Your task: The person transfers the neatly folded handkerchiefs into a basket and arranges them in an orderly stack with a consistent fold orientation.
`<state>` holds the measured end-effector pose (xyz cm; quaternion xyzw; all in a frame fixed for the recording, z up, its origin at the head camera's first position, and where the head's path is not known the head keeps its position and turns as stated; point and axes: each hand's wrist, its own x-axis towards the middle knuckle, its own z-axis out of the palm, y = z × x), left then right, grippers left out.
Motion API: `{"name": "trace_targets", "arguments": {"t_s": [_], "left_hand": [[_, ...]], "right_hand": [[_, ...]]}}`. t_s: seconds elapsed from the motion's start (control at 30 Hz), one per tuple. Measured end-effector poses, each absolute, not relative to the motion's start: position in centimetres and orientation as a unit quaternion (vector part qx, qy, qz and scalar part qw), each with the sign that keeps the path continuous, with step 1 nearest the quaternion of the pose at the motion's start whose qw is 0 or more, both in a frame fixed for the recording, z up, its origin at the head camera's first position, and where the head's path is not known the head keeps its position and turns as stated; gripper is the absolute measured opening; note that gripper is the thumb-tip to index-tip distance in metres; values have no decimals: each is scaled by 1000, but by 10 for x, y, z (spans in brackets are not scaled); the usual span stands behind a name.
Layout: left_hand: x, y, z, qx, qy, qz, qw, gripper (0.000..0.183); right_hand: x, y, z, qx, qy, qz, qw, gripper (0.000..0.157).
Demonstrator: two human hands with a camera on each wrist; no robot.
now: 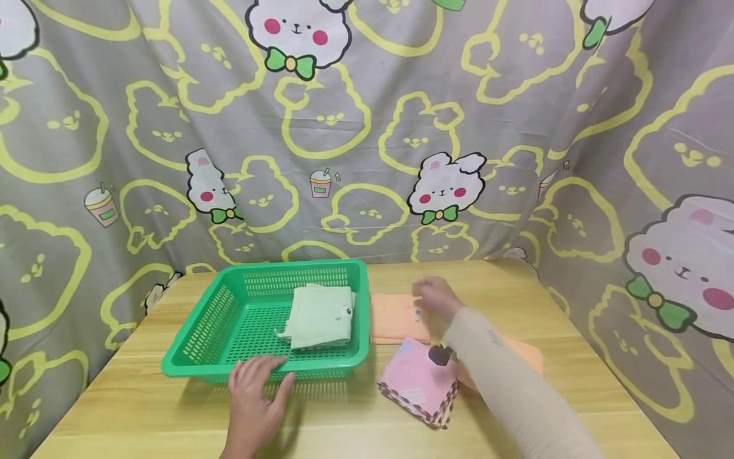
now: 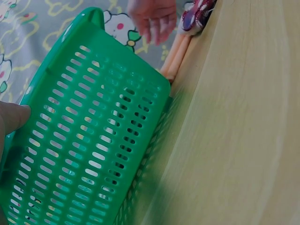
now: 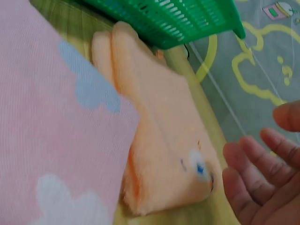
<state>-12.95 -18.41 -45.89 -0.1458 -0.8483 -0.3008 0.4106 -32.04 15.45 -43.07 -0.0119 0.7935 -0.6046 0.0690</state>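
My left hand (image 1: pixel 255 395) rests at the front rim of a green plastic basket (image 1: pixel 201 370), its fingers over the edge and its thumb apart on the outside. In the left wrist view a fingertip (image 2: pixel 18 115) touches the rim. Inside the basket, at its right end, lies a folded pale green towel (image 1: pixel 320 317). My right hand (image 1: pixel 437 299) hovers at the right edge of a folded orange towel (image 1: pixel 395 319); its fingers (image 3: pixel 248 178) are loosely bent and hold nothing. A folded pink towel (image 1: pixel 418 376) with a checked edge lies in front of the orange one.
Another orange cloth (image 1: pixel 524 357) lies partly under my right forearm. Everything stands on a light wooden table (image 1: pixel 344 427). A grey curtain (image 1: pixel 367 127) with rabbit and yellow outline prints hangs behind and beside the table.
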Motion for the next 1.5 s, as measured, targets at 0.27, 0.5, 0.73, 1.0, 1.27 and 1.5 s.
{"name": "trace_targets", "arguments": {"t_s": [0.27, 0.5, 0.73, 1.0, 1.27, 1.5], "left_hand": [[-129, -183, -458, -140, -851, -298, 409, 27], [-129, -182, -458, -141, -851, -300, 408, 27], [-128, -183, -458, -142, -851, -300, 407, 28], [-128, -182, -458, -143, -851, -300, 406, 28], [-127, -183, -458, -140, -852, -299, 406, 28], [-127, -183, -457, -139, -852, -299, 406, 28]], "right_hand": [[-319, 164, -444, 69, 785, -604, 116, 22], [-320, 174, -451, -13, 886, -454, 100, 53], [-319, 174, -451, -31, 919, -381, 98, 71], [-318, 172, -450, -18, 925, -369, 85, 61], [-322, 171, -455, 25, 893, -430, 131, 21], [-332, 174, -452, 49, 854, -504, 118, 24]]}}
